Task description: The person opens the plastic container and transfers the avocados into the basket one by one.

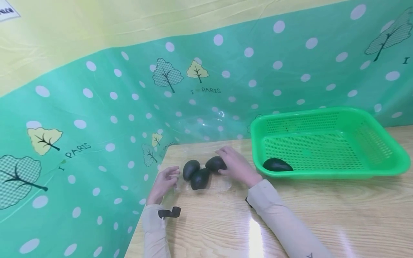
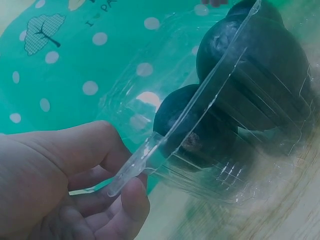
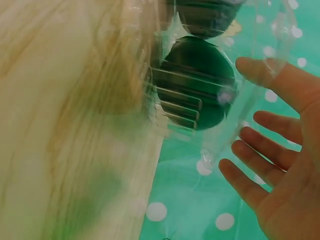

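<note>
Three dark avocados [image 1: 200,178] sit in a clear plastic clamshell box [image 2: 220,190] on the table. My left hand [image 1: 164,183] is at the box's left side; in the left wrist view its fingers [image 2: 134,195] pinch the lip of the box. At the right side, my right hand [image 1: 237,165] reaches over the rightmost avocado [image 1: 215,164]. The right wrist view shows this hand [image 3: 285,150] with fingers spread and the thumb close to the box wall, gripping nothing. Another avocado [image 1: 277,165] lies in the green basket [image 1: 322,174].
The basket, with perforated floor and sides, stands on the wooden table [image 1: 322,211] to the right. Behind the box, its transparent raised lid [image 1: 206,125] leans near the green dotted sheet [image 1: 232,86], which covers the walls at the back and left.
</note>
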Available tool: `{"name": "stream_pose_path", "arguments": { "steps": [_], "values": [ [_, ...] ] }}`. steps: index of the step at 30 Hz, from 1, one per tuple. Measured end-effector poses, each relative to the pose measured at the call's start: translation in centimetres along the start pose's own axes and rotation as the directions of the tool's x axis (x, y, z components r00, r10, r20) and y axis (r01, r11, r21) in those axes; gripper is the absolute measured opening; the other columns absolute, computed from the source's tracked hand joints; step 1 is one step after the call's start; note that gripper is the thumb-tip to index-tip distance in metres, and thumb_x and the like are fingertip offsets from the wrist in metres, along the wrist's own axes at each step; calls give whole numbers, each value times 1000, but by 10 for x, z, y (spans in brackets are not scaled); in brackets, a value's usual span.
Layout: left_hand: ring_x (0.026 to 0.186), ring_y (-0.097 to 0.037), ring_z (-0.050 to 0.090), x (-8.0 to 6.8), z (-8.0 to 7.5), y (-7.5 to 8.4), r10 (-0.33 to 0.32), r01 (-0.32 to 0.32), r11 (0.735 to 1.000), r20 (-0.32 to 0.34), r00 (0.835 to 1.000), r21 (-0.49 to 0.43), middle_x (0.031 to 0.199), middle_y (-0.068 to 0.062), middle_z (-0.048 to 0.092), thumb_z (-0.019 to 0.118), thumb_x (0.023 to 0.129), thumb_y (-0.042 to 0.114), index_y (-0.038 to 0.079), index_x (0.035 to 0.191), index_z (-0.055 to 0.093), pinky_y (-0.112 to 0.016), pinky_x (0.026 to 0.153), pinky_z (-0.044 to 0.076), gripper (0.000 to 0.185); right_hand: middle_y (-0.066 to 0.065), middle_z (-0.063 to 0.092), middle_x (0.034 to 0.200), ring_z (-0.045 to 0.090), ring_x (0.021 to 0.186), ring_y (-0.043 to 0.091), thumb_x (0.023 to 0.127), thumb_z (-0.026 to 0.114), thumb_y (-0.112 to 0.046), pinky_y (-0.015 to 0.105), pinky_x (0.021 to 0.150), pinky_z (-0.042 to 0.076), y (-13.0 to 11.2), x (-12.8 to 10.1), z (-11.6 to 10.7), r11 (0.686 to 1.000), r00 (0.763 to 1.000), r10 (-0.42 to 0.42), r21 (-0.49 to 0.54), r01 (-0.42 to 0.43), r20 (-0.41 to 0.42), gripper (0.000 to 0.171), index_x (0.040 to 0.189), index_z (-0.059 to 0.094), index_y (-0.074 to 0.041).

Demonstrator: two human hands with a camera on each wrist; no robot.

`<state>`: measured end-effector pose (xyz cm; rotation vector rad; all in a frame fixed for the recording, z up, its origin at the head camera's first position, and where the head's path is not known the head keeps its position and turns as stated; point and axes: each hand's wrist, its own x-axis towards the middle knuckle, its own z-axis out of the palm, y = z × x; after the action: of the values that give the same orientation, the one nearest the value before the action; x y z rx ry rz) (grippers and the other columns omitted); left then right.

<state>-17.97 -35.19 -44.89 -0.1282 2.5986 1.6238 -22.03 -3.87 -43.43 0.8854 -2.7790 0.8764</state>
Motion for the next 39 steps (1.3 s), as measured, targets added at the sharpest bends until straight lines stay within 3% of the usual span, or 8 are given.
{"name": "stream_pose_path", "arguments": {
  "steps": [6,12,22,34,39],
  "values": [
    [98,-40,61,-4,-1,7,-35,35,999,23,999,4,131,-27,57,55,86,-6,-2,142,49,-30,65,56,57,13,46,148,41,138,29,81,80,-22,44,117,35,0,2,8,1000,1000,-8,-19,8,27,76,146,45,-5],
    [97,-44,60,-5,0,11,-31,31,1000,32,999,-5,131,-31,55,54,86,-8,-5,142,47,-31,65,56,57,11,48,146,42,137,29,81,80,-18,44,116,35,-1,3,13,1000,1000,-13,-19,14,21,74,145,47,-6],
    [84,-32,62,-1,0,-2,1,-1,1000,-3,1000,-15,126,-25,60,57,84,-5,1,139,53,-25,61,53,55,12,52,142,45,135,30,78,81,-7,43,115,37,-4,5,18,999,999,-37,-6,38,19,68,140,53,-6],
    [81,-27,62,0,-2,0,-5,5,1000,2,1000,-8,130,-27,57,55,85,-6,1,141,51,-26,62,53,56,11,56,134,49,128,28,74,82,-2,41,112,41,-2,8,26,998,998,-65,4,65,-15,62,132,60,-7],
    [72,-22,60,-5,-1,12,-26,26,1000,17,1000,-1,131,-30,56,55,85,-6,-2,142,48,-29,64,54,57,13,56,133,49,128,30,74,82,-1,41,112,41,-2,8,28,998,998,-59,7,59,-26,63,133,59,-5]
  ]
}}
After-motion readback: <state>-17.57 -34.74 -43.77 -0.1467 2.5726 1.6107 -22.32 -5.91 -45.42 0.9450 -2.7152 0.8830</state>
